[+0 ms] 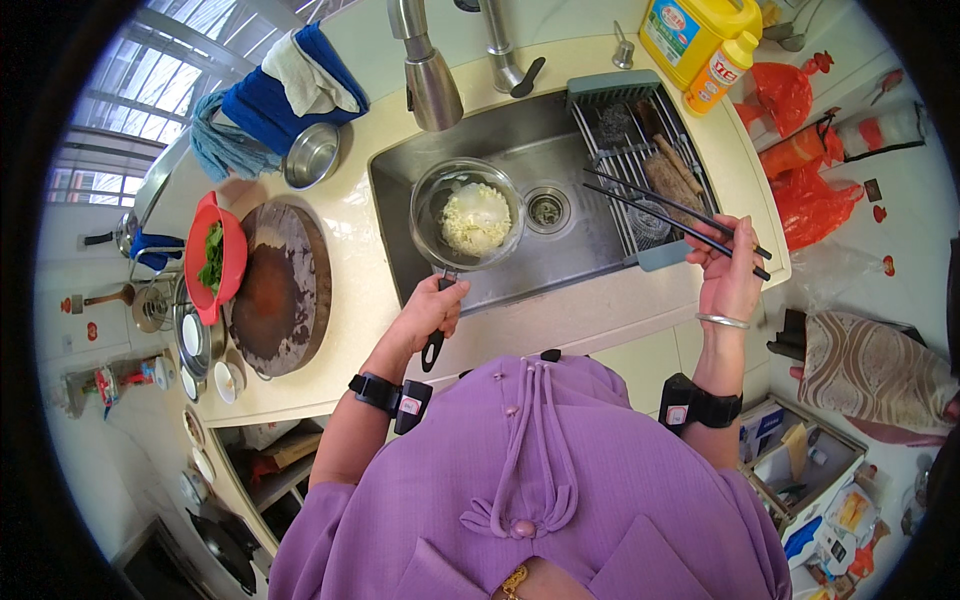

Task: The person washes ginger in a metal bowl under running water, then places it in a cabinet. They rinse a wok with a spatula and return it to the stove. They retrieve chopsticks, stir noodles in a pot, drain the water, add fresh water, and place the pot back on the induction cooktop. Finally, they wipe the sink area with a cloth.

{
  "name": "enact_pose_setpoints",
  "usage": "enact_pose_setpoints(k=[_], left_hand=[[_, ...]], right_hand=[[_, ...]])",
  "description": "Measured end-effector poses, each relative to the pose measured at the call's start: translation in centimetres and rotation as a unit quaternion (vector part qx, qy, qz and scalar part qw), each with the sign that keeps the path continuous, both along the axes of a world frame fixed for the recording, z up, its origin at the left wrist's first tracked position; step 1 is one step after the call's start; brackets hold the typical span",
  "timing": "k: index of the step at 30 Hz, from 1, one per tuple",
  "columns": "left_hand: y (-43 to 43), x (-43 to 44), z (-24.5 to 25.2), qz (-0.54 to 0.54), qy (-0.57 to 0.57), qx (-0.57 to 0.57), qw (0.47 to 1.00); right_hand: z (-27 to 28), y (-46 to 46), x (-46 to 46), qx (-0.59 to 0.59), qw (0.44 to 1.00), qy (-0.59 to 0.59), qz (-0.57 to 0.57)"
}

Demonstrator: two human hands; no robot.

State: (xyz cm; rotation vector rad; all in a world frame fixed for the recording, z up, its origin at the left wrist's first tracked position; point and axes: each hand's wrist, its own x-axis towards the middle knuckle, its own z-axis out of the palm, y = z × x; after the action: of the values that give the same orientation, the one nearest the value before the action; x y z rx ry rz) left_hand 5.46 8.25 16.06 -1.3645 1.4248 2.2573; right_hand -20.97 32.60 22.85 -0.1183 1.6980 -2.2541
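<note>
My left hand [430, 313] grips the black handle of a round fine-mesh strainer [424, 225], held over the left part of the steel sink [540, 154]. A pale yellow, crumbly mass of food [477, 220] lies in the strainer; I cannot tell exactly what it is. In my right hand [726, 271] is a pair of dark chopsticks [660, 206], pointing left over the drain rack. Their tips are apart from the strainer. The sink drain [547, 210] shows just right of the strainer.
A metal faucet [435, 86] hangs above the sink's back edge. The drying rack [611, 176] spans the sink's right side, with scrubbers on it. Yellow detergent bottles [697, 37] stand back right. At left are a round wooden chopping board [285, 292], a red colander [232, 259] with greens and a metal bowl [311, 156].
</note>
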Motion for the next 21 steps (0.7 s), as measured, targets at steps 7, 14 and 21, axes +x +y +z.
enact_pose_setpoints(k=[7,14,21], left_hand=[[-0.06,-0.20,-0.11,0.005,-0.011,0.001,1.000],[-0.08,-0.18,-0.13,-0.004,-0.009,0.001,1.000],[-0.05,-0.20,-0.06,-0.011,-0.006,-0.004,1.000]], right_hand=[[-0.17,0.05,-0.12,-0.002,1.000,-0.004,-0.003],[-0.07,0.09,-0.04,0.001,1.000,-0.004,-0.006],[0.03,0.04,0.15,0.008,1.000,-0.004,-0.008]])
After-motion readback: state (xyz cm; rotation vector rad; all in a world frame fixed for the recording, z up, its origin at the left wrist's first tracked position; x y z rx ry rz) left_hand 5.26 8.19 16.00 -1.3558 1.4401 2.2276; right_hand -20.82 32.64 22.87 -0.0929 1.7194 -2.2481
